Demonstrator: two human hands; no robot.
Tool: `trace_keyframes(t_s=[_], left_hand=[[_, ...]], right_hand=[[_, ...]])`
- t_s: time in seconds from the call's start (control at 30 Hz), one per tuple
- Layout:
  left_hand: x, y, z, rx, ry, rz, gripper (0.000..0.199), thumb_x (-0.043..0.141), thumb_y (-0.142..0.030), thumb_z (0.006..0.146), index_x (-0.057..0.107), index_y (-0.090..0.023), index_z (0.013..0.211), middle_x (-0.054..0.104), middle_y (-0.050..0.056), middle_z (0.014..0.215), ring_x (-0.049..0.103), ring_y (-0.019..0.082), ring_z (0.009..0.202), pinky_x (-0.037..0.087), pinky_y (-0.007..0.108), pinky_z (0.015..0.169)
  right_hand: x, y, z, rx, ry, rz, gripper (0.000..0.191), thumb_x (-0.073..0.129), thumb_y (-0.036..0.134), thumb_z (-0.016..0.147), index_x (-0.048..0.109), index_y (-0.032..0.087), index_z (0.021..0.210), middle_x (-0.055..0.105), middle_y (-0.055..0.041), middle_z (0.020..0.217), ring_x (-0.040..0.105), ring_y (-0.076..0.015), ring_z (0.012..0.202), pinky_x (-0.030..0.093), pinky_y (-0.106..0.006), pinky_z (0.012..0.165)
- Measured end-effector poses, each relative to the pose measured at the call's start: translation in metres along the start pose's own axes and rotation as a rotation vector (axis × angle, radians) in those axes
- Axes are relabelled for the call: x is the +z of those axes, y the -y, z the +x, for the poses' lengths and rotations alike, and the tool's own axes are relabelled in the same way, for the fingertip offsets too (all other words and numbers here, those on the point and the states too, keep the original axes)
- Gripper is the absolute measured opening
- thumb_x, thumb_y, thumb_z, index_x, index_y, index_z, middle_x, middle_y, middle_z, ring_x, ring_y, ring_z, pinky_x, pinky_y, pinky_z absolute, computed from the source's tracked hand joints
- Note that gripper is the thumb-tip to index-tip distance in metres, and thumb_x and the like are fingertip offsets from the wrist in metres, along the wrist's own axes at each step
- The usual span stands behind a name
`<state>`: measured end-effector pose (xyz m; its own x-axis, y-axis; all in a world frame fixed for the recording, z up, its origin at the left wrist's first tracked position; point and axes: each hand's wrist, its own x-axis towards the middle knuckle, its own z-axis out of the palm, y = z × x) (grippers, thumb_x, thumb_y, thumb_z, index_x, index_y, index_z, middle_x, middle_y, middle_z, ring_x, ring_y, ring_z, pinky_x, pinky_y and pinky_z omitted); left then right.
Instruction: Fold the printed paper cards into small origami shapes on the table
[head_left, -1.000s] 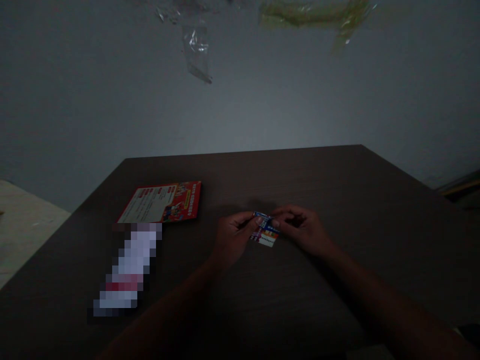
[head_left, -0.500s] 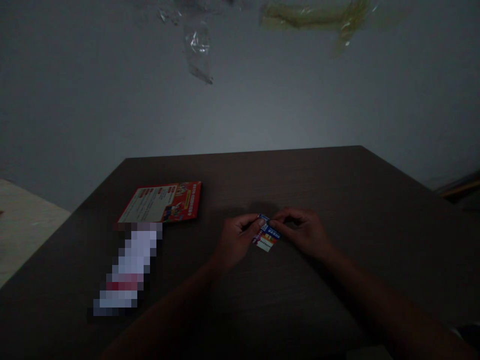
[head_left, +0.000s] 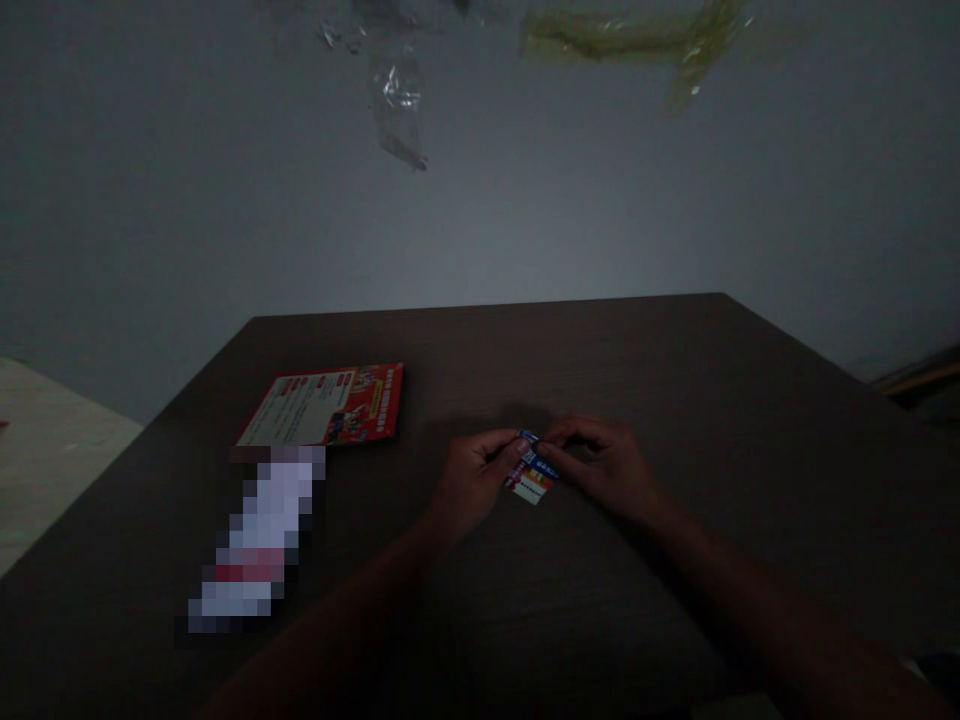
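Note:
Between my two hands is a small printed card (head_left: 533, 484), blue with a QR code at its upper end and white, orange and purple lower down. Whether it is a flat card or a thin packet I cannot tell. My left hand (head_left: 474, 478) pinches its upper left edge between thumb and fingers. From the other side, the thumb and fingertips of my right hand (head_left: 602, 462) close on its upper right edge. The fingertips cover part of the blue end.
A red printed box or booklet (head_left: 365, 408) with a pale text panel lies to the left on the dark table (head_left: 480, 350). Nearer me is a blurred-out white and red item (head_left: 262, 530). Behind the table rises a grey wall (head_left: 525, 210) with clear and yellowish tape.
My right thumb and fingertips have shifted slightly left over the card's blue end. Otherwise both hands keep their hold and everything else stays in place.

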<state>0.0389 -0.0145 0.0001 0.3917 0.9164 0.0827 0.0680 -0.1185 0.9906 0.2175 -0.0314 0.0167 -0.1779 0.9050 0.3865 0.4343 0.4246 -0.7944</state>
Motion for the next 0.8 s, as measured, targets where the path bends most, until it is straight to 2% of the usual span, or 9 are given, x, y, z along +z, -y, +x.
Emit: trace_keyframes(t_s=[0.17,0.4,0.53,0.8], left_hand=[[0.000,-0.001,0.001,-0.004,-0.019,-0.016,0.025,0.055,-0.035,0.084,0.069,-0.014,0.086,0.067,0.003,0.075,0.059,0.013,0.067,0.045,0.022,0.060],[-0.004,0.000,0.004,-0.056,-0.100,-0.155,0.024,0.058,-0.034,0.081,0.068,-0.012,0.081,0.065,0.001,0.069,0.057,0.012,0.062,0.044,0.021,0.059],[-0.004,0.000,0.004,-0.066,-0.134,-0.209,0.022,0.060,-0.033,0.080,0.068,-0.013,0.084,0.066,0.001,0.071,0.058,0.013,0.064,0.045,0.021,0.060],[-0.003,0.002,0.003,-0.040,-0.159,-0.216,0.021,0.061,-0.033,0.080,0.068,-0.014,0.083,0.065,0.000,0.070,0.058,0.011,0.063,0.045,0.020,0.059]], right_hand=[[0.000,-0.003,-0.002,0.121,-0.006,0.096,0.014,0.066,0.031,0.075,0.065,0.018,0.078,0.063,-0.0013,0.068,0.058,-0.0133,0.062,0.047,-0.026,0.058],[0.003,-0.012,-0.003,0.317,0.073,0.350,0.022,0.073,0.033,0.067,0.066,0.016,0.079,0.068,-0.0033,0.076,0.062,-0.0144,0.068,0.049,-0.028,0.064],[0.006,-0.014,-0.002,0.414,0.043,0.447,0.022,0.075,0.033,0.065,0.068,0.016,0.076,0.070,-0.0032,0.074,0.062,-0.0134,0.064,0.048,-0.026,0.061],[0.007,-0.015,-0.002,0.483,-0.015,0.484,0.023,0.078,0.034,0.060,0.069,0.016,0.070,0.070,-0.0037,0.070,0.062,-0.0132,0.059,0.047,-0.025,0.057]])
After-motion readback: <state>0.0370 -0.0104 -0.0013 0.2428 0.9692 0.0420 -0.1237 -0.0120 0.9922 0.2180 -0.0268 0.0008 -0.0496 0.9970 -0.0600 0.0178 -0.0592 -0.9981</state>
